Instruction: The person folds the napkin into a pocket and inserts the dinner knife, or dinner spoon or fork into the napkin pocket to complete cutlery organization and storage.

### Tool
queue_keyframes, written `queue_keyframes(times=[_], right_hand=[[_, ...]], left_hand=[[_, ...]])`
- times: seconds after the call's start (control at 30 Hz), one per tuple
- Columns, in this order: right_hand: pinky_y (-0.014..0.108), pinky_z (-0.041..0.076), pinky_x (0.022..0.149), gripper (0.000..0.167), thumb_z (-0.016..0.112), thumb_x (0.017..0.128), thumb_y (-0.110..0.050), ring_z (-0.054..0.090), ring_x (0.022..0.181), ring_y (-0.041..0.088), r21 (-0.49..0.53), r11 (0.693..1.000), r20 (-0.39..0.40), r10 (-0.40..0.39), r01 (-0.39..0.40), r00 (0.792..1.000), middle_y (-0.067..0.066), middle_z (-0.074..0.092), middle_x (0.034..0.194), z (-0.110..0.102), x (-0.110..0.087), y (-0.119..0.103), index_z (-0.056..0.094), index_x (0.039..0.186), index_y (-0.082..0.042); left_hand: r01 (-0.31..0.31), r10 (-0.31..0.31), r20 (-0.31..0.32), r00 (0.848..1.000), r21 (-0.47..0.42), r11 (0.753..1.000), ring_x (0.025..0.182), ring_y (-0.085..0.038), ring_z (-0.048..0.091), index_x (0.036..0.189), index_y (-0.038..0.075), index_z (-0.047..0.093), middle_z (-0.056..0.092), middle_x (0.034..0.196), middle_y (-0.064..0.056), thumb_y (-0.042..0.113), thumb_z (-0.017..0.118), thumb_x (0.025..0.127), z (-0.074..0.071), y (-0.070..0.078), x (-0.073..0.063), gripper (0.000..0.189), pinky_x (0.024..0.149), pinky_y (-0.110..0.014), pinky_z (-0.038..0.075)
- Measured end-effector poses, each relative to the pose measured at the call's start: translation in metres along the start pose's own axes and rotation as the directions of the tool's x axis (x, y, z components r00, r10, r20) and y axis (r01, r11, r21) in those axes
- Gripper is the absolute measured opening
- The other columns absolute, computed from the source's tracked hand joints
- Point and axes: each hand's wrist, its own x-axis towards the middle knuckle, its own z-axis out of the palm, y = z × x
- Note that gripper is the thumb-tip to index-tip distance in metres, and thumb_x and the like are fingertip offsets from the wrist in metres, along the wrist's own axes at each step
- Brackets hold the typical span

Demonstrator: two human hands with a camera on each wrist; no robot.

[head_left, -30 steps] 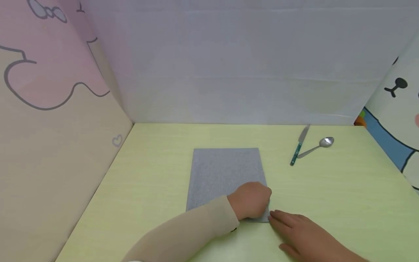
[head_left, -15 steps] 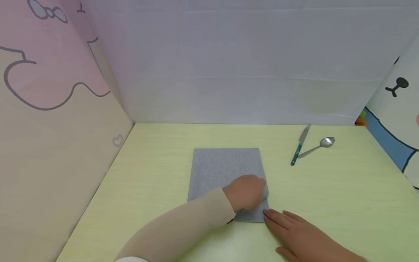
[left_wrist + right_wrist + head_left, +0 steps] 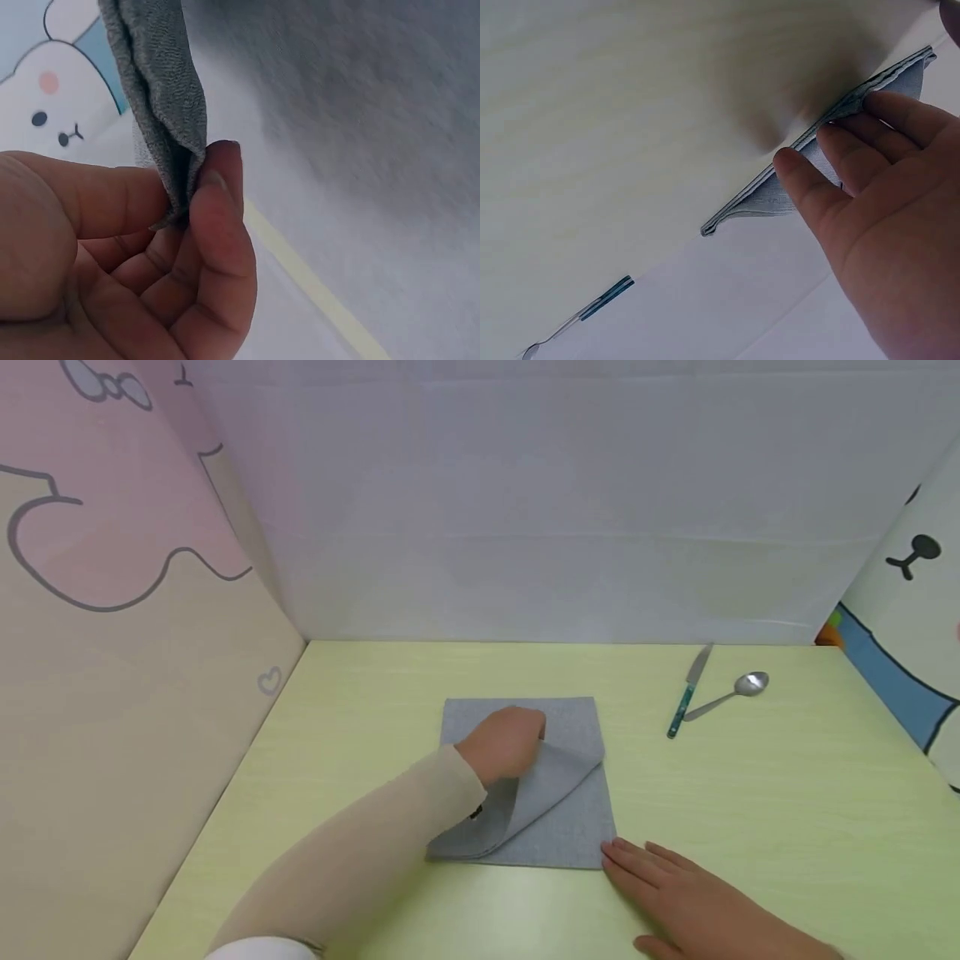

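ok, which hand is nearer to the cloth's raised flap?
Left. The left hand pinches the raised flap above the rest of the gray cloth; the right hand is farther off, at the cloth's near right corner.

Left grip (image 3: pixel 135 277) pinches grey cloth (image 3: pixel 166 75); a cartoon animal (image 3: pixel 64 101) behind.

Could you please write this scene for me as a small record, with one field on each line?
Cloth: gray, on the table, one flap partly raised
Left hand: pinches the raised flap
Right hand: fingers straight, fingertips at the near right corner of the cloth
Knife: right of the cloth, green handle, blade pointing away from the person
Spoon: right of the knife, its handle end close to the knife's handle
Table colour: pale yellow-green
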Motion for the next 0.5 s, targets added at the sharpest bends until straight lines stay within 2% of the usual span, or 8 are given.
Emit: queue_keyframes(times=[0.17,0.37,0.5], right_hand=[[0.047,0.045,0.108,0.076,0.062,0.098,-0.057,0.048,0.14,0.027,0.021,1.0,0.035,0.022,-0.023,0.999,0.005,0.044,0.159,-0.003,0.001,-0.001,0.047,0.155,-0.01],[0.046,0.044,0.11,0.076,0.062,0.098,-0.057,0.047,0.141,0.026,0.043,0.998,0.062,0.038,-0.04,0.997,0.005,0.045,0.159,-0.005,0.003,-0.002,0.047,0.155,-0.01],[0.045,0.045,0.109,0.075,0.062,0.098,-0.057,0.048,0.14,0.026,0.026,0.999,0.034,0.019,-0.02,0.999,0.006,0.046,0.158,-0.003,0.002,-0.002,0.048,0.154,-0.009]], left_hand=[[0.059,-0.059,0.003,0.998,-0.114,0.992,0.115,-0.021,0.064,0.125,0.005,0.065,0.067,0.126,-0.007,0.005,0.043,0.108,-0.013,-0.029,0.003,0.028,0.091,-0.035,0.053],[0.152,-0.151,0.019,0.988,-0.213,0.965,0.113,-0.023,0.062,0.128,0.006,0.063,0.064,0.127,-0.009,0.008,0.044,0.109,-0.021,-0.064,0.008,0.027,0.089,-0.039,0.053],[0.208,-0.213,0.004,0.977,-0.221,0.953,0.112,-0.024,0.062,0.128,0.005,0.063,0.064,0.127,-0.01,0.009,0.044,0.109,-0.022,-0.083,0.009,0.027,0.089,-0.04,0.053]])
